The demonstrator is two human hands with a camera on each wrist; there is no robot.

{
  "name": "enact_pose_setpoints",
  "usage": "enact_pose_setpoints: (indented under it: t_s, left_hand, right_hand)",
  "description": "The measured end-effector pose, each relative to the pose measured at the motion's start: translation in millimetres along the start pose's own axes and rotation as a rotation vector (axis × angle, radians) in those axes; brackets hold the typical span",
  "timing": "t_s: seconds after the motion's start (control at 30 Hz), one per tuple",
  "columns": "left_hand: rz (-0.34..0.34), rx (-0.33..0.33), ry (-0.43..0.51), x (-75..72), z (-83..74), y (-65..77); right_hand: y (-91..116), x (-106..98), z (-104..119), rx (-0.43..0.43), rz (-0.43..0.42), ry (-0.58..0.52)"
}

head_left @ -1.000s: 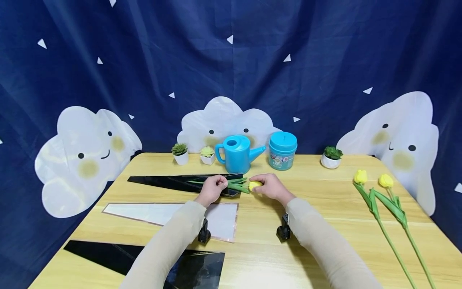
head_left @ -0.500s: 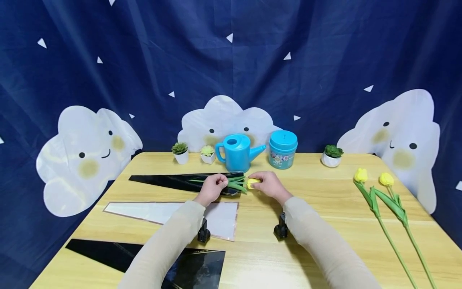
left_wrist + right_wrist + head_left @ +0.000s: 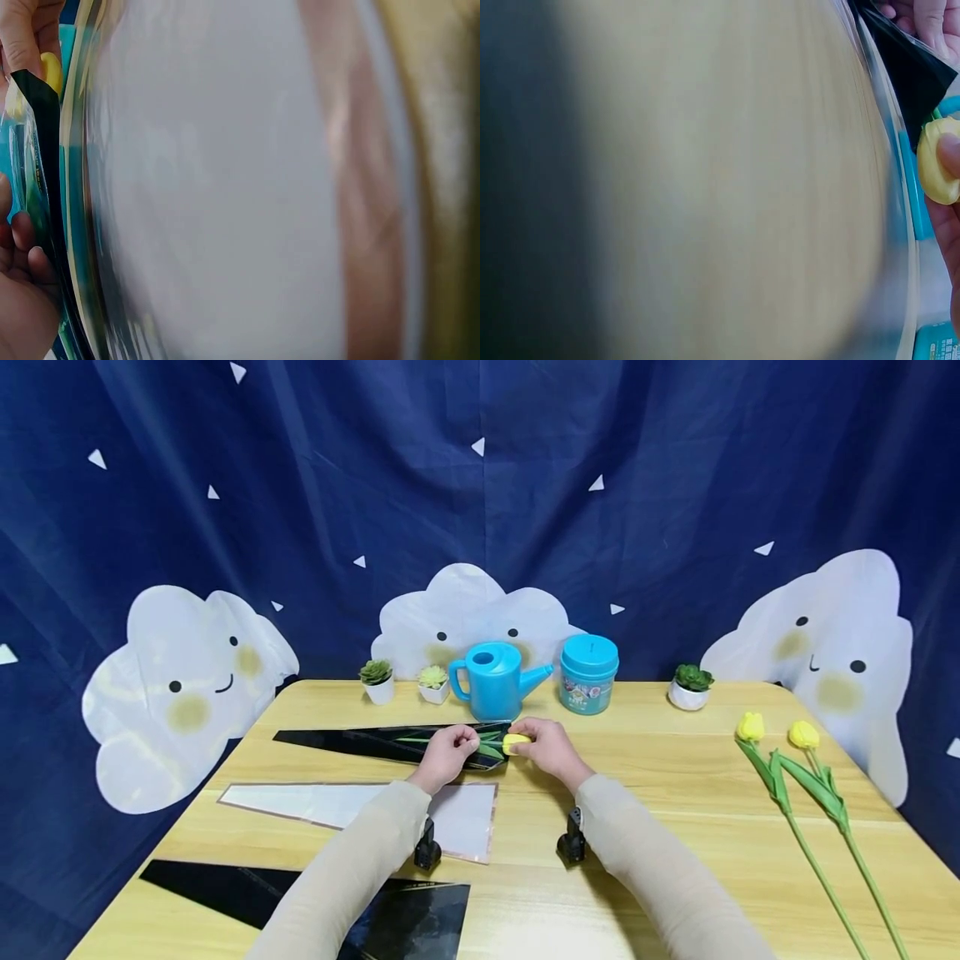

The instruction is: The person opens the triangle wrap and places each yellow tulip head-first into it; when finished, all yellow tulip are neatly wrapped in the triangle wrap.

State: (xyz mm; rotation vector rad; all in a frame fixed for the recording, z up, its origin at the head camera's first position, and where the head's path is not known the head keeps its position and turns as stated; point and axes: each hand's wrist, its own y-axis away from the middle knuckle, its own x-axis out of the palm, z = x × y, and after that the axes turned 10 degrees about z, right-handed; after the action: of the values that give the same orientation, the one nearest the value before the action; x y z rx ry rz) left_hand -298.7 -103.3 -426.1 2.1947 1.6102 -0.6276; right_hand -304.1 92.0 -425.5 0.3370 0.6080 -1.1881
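My right hand (image 3: 553, 748) pinches the yellow bloom of a tulip (image 3: 515, 743) between thumb and fingers. The tulip's green leaves and stem lie inside a black tapered flower sleeve (image 3: 352, 742) with a see-through front, the bloom at its wide mouth. With thumb and fingertips, my left hand (image 3: 444, 756) pinches the sleeve's clear front near that mouth. In the left wrist view, the left hand (image 3: 24, 300) is at the film, below the sleeve's raised black edge (image 3: 43, 112). The right wrist view has the bloom (image 3: 936, 165) under the right thumb, beside the sleeve's black corner (image 3: 911, 71).
A white sleeve (image 3: 465, 827) and another black sleeve (image 3: 420, 914) lie nearer me. Two yellow tulips (image 3: 782, 810) rest at the right. Along the back stand a blue watering can (image 3: 495, 685), a blue lidded tub (image 3: 588, 677) and small potted plants (image 3: 688, 687).
My right hand has moved left with the tulip, sliding it deeper into the sleeve, so the bloom is now at the mouth. The left hand stays at the sleeve.
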Motion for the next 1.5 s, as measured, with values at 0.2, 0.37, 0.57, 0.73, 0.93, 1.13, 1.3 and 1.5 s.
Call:
enact_pose_setpoints:
  t_s: [0.2,0.37,0.57,0.73,0.93,1.13,1.3,1.5]
  left_hand:
    - [-0.021,0.002,0.027,0.5,-0.2,1.6]
    - [-0.032,0.006,0.042,0.0,-2.8,3.6]
    - [-0.006,0.046,0.044,0.9,-3.7,4.2]
    - [-0.001,0.054,0.035,2.0,-3.4,1.9]
    - [-0.005,0.035,0.046,1.7,-2.8,0.2]
    - [-0.004,0.028,0.061,1.8,-3.1,2.5]
    - [-0.004,0.053,0.056,2.0,-4.1,2.2]
    - [0.006,0.072,0.061,4.7,-2.0,-0.5]
  right_hand:
    - [-1,5,-3,0.011,-0.018,-0.002]
    - [-2,6,0,0.016,-0.028,-0.020]
    - [-2,9,1,0.013,-0.025,-0.058]
    - [-5,12,3,0.025,-0.017,-0.079]
    - [-6,14,6,0.039,-0.011,-0.095]
    - [-5,15,5,0.032,0.009,-0.073]
    - [-6,16,5,0.022,0.010,-0.078]
    - [-8,20,5,0.010,0.012,-0.090]
